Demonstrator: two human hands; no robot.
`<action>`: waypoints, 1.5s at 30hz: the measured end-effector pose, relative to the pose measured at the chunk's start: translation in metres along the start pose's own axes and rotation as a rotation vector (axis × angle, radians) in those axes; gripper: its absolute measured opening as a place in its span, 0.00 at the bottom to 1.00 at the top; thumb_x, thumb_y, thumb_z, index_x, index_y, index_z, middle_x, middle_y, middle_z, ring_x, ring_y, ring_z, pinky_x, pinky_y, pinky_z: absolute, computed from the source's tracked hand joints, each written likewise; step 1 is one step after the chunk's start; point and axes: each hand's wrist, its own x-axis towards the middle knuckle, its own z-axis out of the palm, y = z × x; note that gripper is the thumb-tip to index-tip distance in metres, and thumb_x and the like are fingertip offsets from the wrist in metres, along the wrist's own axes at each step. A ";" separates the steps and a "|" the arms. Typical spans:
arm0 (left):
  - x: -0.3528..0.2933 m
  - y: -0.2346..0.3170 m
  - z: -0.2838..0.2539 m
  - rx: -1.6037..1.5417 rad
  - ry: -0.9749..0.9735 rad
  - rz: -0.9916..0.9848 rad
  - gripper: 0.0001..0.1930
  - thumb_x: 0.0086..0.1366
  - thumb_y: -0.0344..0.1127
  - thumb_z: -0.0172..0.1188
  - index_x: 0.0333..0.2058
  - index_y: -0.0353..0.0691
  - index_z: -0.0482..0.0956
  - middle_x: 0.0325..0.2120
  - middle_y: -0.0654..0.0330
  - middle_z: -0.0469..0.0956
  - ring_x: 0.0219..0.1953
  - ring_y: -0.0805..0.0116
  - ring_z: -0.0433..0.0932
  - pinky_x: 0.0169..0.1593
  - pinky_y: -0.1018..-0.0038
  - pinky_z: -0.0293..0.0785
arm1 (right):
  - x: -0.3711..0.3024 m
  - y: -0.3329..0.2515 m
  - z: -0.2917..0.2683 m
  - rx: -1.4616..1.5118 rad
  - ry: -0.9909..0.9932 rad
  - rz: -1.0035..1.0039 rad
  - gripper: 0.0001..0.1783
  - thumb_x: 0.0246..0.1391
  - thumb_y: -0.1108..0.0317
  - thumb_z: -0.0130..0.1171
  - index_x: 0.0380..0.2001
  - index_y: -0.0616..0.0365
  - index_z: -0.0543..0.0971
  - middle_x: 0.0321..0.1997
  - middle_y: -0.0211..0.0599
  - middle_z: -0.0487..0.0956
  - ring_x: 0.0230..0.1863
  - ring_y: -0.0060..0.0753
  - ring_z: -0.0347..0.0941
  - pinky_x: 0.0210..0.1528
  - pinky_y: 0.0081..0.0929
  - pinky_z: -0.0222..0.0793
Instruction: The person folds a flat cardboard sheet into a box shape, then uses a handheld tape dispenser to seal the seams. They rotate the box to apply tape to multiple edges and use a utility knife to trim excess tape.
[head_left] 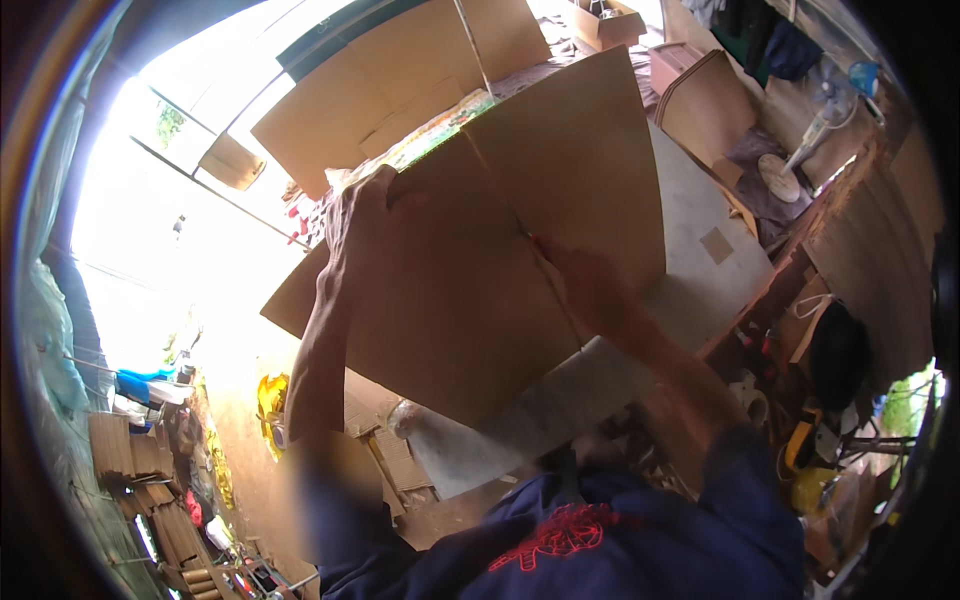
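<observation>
A large brown cardboard sheet [440,290] is tilted over a pale grey board in front of me. My left hand [368,205] grips its far left edge, fingers partly hidden in shade. A dark line runs down the sheet from its far edge to its near edge; whether it is a cut or a crease, I cannot tell. Over that line, my right hand [575,270] is closed around a small, thin knife-like tool [530,236] with a bit of red on it. Its point touches or nearly touches the line. Most of the tool is hidden in the fist.
The grey board [705,240] shows beneath the sheet. Beyond stands another big cardboard piece [400,80], beside a colourful printed sheet [435,130]. A white and blue fan [815,125] is at the far right. Cardboard scraps [170,530] pile up at the lower left.
</observation>
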 end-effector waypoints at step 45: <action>-0.050 0.049 -0.018 0.003 0.083 0.062 0.19 0.62 0.49 0.70 0.40 0.39 0.81 0.33 0.48 0.84 0.36 0.44 0.84 0.42 0.54 0.77 | -0.237 0.056 0.099 -0.069 -0.484 0.431 0.45 0.54 0.80 0.50 0.77 0.50 0.55 0.39 0.56 0.80 0.37 0.58 0.79 0.44 0.53 0.75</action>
